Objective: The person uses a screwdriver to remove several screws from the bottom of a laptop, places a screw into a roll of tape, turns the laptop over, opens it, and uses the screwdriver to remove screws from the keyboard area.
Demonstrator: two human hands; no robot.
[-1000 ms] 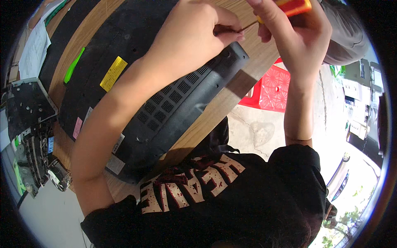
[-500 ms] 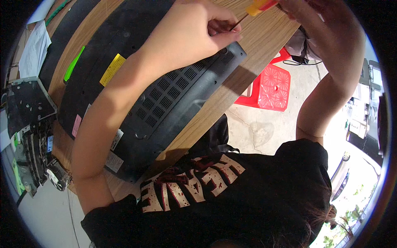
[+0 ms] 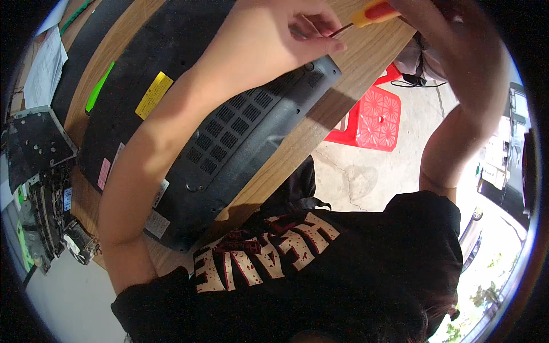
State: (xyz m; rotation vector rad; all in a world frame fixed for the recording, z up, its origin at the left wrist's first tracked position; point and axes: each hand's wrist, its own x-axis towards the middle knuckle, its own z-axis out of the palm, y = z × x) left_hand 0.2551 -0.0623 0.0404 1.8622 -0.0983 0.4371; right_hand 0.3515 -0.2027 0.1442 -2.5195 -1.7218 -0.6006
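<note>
A wooden table [image 3: 366, 63] carries a black monitor [image 3: 229, 131].

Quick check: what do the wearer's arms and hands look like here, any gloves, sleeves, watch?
Both forearms are bare, and so are the left hand and what shows of the right hand: no gloves, and no watch or bands show. The only clothing is a black short-sleeved T-shirt with pale block lettering flecked red; its sleeves end at the upper arms.

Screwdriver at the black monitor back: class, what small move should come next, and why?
Probably seat the screwdriver tip squarely before turning: the left hand pinches its shaft near the monitor back's top corner, while the right hand grips the handle at the picture's edge.
</note>
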